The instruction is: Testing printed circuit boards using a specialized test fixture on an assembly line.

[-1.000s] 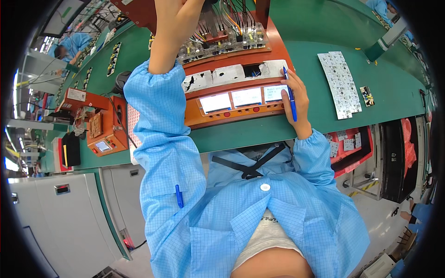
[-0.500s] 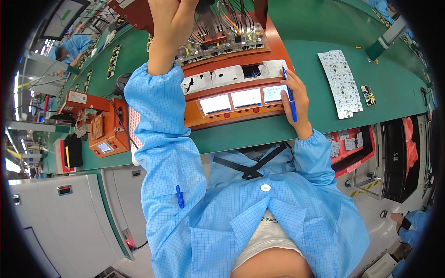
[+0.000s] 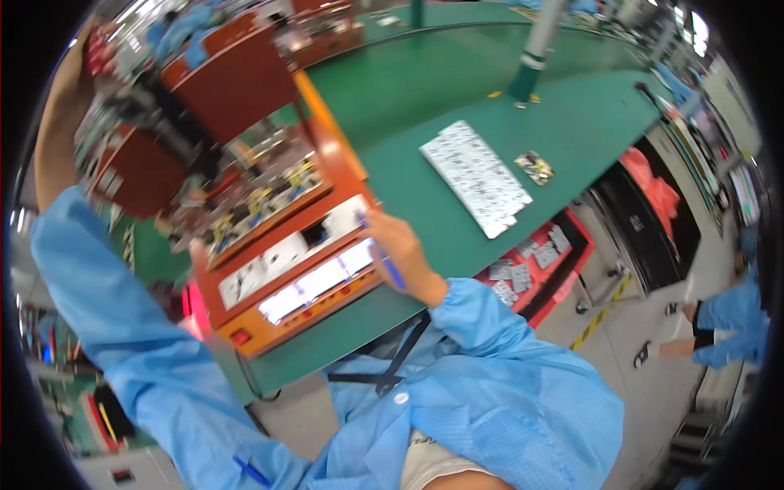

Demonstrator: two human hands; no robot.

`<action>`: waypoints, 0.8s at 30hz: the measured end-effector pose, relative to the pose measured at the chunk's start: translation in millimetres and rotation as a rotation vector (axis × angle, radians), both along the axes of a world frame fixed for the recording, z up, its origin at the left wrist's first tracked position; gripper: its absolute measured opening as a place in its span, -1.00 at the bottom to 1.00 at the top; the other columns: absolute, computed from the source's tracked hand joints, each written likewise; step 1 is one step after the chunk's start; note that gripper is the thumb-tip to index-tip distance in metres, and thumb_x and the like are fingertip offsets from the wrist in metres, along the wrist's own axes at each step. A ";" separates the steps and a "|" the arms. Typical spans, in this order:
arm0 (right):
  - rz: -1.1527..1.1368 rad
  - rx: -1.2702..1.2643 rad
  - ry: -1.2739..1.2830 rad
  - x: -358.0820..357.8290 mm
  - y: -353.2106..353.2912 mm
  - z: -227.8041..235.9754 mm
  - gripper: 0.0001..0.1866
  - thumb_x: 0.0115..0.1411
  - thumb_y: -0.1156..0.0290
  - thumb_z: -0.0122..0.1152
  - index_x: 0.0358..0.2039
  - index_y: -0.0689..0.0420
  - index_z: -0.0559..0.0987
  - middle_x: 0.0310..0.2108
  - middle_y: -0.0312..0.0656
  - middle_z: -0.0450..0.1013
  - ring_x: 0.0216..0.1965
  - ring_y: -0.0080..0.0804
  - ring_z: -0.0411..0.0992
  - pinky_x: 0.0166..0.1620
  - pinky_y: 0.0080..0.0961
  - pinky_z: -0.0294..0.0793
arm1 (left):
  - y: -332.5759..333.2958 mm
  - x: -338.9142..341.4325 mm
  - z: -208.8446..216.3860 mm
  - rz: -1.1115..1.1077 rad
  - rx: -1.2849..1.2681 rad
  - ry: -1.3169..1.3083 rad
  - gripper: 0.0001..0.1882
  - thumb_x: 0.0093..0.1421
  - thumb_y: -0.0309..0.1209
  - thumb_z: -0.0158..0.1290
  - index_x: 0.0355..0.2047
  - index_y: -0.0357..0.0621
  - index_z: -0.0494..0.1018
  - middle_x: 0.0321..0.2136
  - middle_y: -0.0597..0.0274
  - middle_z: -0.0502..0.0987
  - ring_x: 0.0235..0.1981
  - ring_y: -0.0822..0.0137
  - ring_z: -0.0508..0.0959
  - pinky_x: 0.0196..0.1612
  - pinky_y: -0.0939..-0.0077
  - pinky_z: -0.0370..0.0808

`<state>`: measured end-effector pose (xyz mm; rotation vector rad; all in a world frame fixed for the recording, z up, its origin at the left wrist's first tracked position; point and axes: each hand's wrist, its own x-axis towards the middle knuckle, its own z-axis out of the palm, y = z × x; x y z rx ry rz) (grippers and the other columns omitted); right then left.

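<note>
My right hand (image 3: 412,260) holds a blue pen (image 3: 394,273) at the right end of an orange test fixture (image 3: 253,341). Its fingers rest by the lit displays (image 3: 314,284) and a white strip with dark torn patches (image 3: 265,263). Stretched to the upper left, my left hand (image 3: 80,61) closes around a red handle (image 3: 100,51), smeared by motion. Between the hands, the fixture's bed bears blurred circuit boards (image 3: 265,200) with yellow parts, below a red-brown panel (image 3: 238,86).
A white panel of boards (image 3: 478,180) and a small populated board (image 3: 535,167) lie on the green table (image 3: 392,175). A red bin (image 3: 563,261) with boards sits below the edge. A post (image 3: 535,57) rises at the back. Another person (image 3: 727,322) is at the right.
The whole view has swung, so the fixture appears tilted and further left. My left arm now reaches to the far upper left. My right hand keeps the pen by the displays.
</note>
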<state>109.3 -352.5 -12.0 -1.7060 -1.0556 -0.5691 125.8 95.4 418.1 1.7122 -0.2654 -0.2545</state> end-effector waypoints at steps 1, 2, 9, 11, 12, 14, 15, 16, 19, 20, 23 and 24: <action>-0.032 -0.033 -0.003 2.0 -3.5 1.5 -0.70 -0.04 0.69 0.16 -0.24 0.16 0.53 -0.03 0.03 0.44 0.05 -0.03 0.39 0.09 -0.24 0.37 | 4.4 15.9 -9.6 0.220 0.056 -0.007 -0.44 0.25 -0.02 0.01 0.02 -0.28 0.40 -0.36 0.33 0.48 -0.43 0.56 0.45 -0.44 0.74 0.37; -0.039 -0.030 0.002 3.3 -6.0 0.1 -0.70 -0.03 0.68 0.17 -0.23 0.17 0.52 -0.03 0.02 0.44 0.05 -0.04 0.39 0.08 -0.24 0.37 | 5.4 34.3 -28.4 0.459 0.060 -0.138 -0.49 0.27 -0.07 -0.01 0.03 -0.24 0.36 -0.39 0.33 0.48 -0.45 0.49 0.48 -0.45 0.65 0.42; -0.111 -0.086 -0.031 7.6 -6.8 -4.5 -0.73 0.12 0.52 0.17 -0.13 0.14 0.51 -0.03 -0.08 0.45 0.05 -0.21 0.40 0.03 -0.26 0.34 | 41.5 -22.2 -142.7 1.218 0.649 -0.916 -0.65 0.29 -0.33 -0.05 0.00 -0.29 0.41 -0.20 0.19 0.52 -0.31 0.40 0.51 -0.23 0.56 0.46; -0.142 -0.010 0.040 13.9 -8.6 -0.3 -0.78 0.16 0.47 0.16 -0.15 0.12 0.52 -0.14 -0.19 0.51 -0.05 -0.25 0.46 -0.01 -0.28 0.34 | -74.5 -74.6 -198.5 1.383 0.309 -1.084 -0.66 0.27 -0.37 -0.03 -0.05 -0.39 0.43 -0.14 0.06 0.51 -0.21 0.34 0.51 -0.15 0.54 0.47; -0.115 0.020 0.086 16.2 -2.8 5.5 -0.80 0.17 0.47 0.14 -0.17 0.12 0.52 -0.18 -0.19 0.52 -0.07 -0.25 0.47 -0.02 -0.28 0.34 | -69.1 -106.8 -233.0 1.552 0.389 -1.105 -0.68 0.26 -0.38 -0.01 -0.08 -0.42 0.42 -0.17 0.04 0.50 -0.18 0.35 0.50 -0.14 0.54 0.47; -0.051 0.031 0.208 24.3 13.0 11.4 -0.77 0.13 0.48 0.15 -0.17 0.16 0.48 -0.15 -0.08 0.48 -0.05 -0.19 0.44 0.04 -0.23 0.29 | -77.2 -145.8 -307.8 1.651 0.535 -1.002 -0.71 0.26 -0.37 -0.01 -0.14 -0.39 0.39 -0.25 0.06 0.49 -0.24 0.25 0.50 -0.11 0.43 0.44; -0.061 0.041 0.206 27.8 25.8 15.6 -0.77 0.13 0.48 0.15 -0.17 0.16 0.48 -0.15 -0.08 0.48 -0.05 -0.19 0.44 0.04 -0.23 0.29 | -78.8 -159.7 -340.7 1.689 0.455 -0.741 -0.70 0.27 -0.35 -0.04 -0.12 -0.38 0.36 -0.22 0.01 0.47 -0.20 0.14 0.48 -0.03 0.34 0.38; -0.128 0.005 0.108 34.1 34.5 19.7 -0.69 0.10 0.49 0.15 -0.11 0.18 0.43 -0.11 -0.01 0.44 0.00 -0.13 0.39 0.10 -0.18 0.23 | -90.4 -156.6 -374.2 1.590 0.518 -0.581 -0.67 0.28 -0.32 -0.06 -0.09 -0.37 0.33 -0.17 -0.03 0.44 -0.15 0.12 0.45 0.01 0.32 0.35; -0.098 -0.124 0.092 47.3 58.6 34.1 -0.55 0.04 0.50 0.13 -0.01 0.21 0.32 -0.02 0.11 0.34 0.10 -0.02 0.28 0.19 -0.09 0.11 | -146.5 -150.6 -409.1 1.368 0.619 -0.424 -0.61 0.30 -0.28 -0.09 -0.02 -0.36 0.25 -0.07 -0.11 0.36 -0.04 0.09 0.38 0.09 0.28 0.27; 0.020 -0.220 0.166 46.4 66.7 38.6 -0.49 0.02 0.51 0.12 0.02 0.23 0.26 0.04 0.16 0.28 0.15 0.02 0.21 0.22 -0.05 0.04 | -155.9 -152.1 -411.6 1.276 0.652 -0.415 -0.58 0.31 -0.26 -0.10 0.02 -0.36 0.20 -0.02 -0.15 0.32 0.01 0.09 0.35 0.12 0.26 0.23; 0.105 -0.281 0.273 40.8 77.7 45.8 -0.55 -0.02 0.51 0.09 -0.07 0.27 0.28 -0.01 0.27 0.29 0.15 0.12 0.20 0.17 0.07 0.07 | -152.4 -152.4 -402.9 1.253 0.387 -0.326 -0.56 0.32 -0.28 -0.12 0.06 -0.36 0.15 0.03 -0.18 0.28 0.05 0.08 0.32 0.15 0.28 0.21; -0.098 -0.081 0.061 41.1 90.6 36.1 -0.57 -0.07 0.53 0.10 -0.13 0.23 0.28 -0.18 0.11 0.33 -0.02 0.06 0.29 0.07 0.05 0.14 | -143.9 -149.7 -404.0 1.240 0.399 -0.298 -0.62 0.31 -0.36 -0.12 0.03 -0.36 0.17 0.08 -0.19 0.27 0.05 0.09 0.33 0.16 0.29 0.20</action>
